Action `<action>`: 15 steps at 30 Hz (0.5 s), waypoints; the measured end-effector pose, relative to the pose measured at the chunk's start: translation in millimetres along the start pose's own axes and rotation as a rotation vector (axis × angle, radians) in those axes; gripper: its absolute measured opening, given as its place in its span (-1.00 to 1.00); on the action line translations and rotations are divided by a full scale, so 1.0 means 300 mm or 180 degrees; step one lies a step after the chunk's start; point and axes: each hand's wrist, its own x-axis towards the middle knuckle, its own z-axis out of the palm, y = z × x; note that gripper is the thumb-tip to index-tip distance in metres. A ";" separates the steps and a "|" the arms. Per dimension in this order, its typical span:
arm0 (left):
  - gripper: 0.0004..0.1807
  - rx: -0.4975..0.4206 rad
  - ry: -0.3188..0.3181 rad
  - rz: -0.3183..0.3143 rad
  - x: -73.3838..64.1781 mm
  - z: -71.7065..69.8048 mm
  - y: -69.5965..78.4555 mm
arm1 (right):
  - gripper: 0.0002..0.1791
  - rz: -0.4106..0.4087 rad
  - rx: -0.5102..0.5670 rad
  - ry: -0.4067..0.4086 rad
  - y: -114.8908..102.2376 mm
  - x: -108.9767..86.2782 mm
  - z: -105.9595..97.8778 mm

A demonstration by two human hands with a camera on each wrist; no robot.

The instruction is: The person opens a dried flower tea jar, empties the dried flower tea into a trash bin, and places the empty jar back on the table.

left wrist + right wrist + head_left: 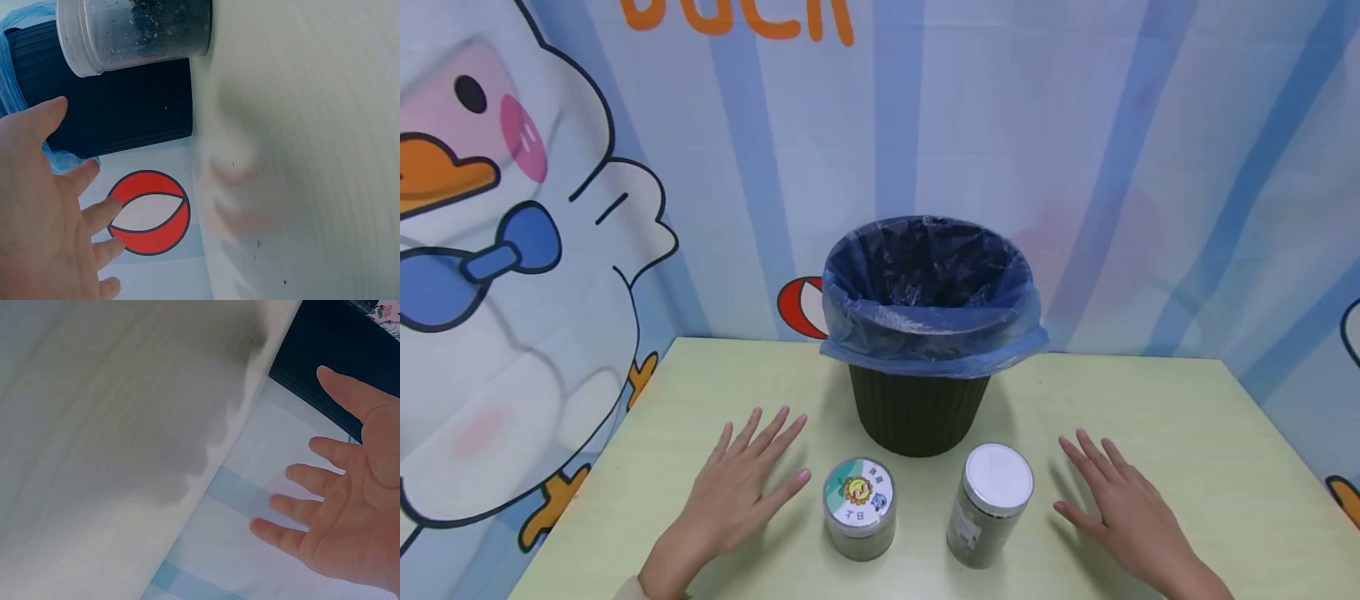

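My left hand [733, 492] hovers above the table with fingers spread, holding nothing. Just right of its thumb stands a short clear jar [861, 510] whose lid carries a sunflower sticker; dark bits show inside it in the left wrist view, where the jar [150, 31] is at the top. A taller jar [988, 507] with a plain white lid and a label on its side stands to the right, leaning outward in the head view. My right hand [1123, 517] is to the right of that jar, fingers spread and apart from it, also holding nothing.
A dark ribbed bin [921, 412] lined with a blue plastic bag [932, 342] stands behind the two jars, near the table's back edge. The pale table [1150, 408] meets a printed cloth backdrop [985, 108] behind and at the sides.
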 end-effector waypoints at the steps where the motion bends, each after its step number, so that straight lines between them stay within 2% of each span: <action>1: -0.24 -0.0041 -0.0008 0.0008 0.000 0.000 0.002 | -0.14 -0.0011 0.0025 -0.0004 -0.002 -0.003 -0.002; 7: -0.30 -0.0310 -0.0028 0.0005 0.003 -0.004 0.013 | -0.22 -0.0011 0.0348 -0.0042 -0.019 -0.021 -0.018; 12: -0.38 -0.0679 -0.0102 -0.0118 0.002 -0.012 0.026 | -0.24 0.0095 0.1064 -0.0272 -0.036 -0.022 -0.044; 15: -0.37 -0.0885 -0.0203 -0.0269 0.000 -0.013 0.038 | -0.22 0.0112 0.1520 -0.0449 -0.042 -0.021 -0.055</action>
